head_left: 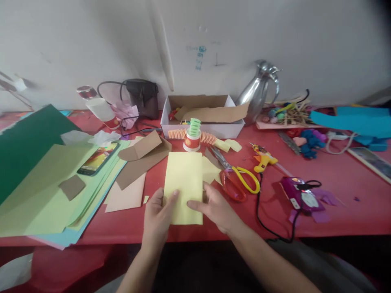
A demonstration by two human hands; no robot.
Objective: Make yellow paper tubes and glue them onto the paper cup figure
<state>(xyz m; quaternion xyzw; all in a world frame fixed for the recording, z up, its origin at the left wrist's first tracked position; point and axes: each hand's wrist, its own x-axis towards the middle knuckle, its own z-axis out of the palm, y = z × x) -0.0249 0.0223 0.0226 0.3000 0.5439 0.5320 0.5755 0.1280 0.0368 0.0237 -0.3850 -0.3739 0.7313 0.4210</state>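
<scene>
A pale yellow sheet of paper (183,175) is held upright between both hands near the table's front edge. My left hand (160,209) grips its left side, thumb on the face and fingers behind. On the right side my right hand (215,205) pinches it the same way. Just beyond the sheet stands a small red and white paper cup (192,141) with a green folded paper spring (195,127) on top and orange pleated strips out to both sides. Scissors (236,173) with one yellow and one red handle lie right of the sheet.
Coloured papers (39,187), a phone (98,158) and brown cardboard (143,158) lie left. Behind are a white box (204,131), a black bag (142,97) and a metal jug (259,89). Rightward lie a yellow glue gun (264,158), its cord, and a purple power strip (301,194).
</scene>
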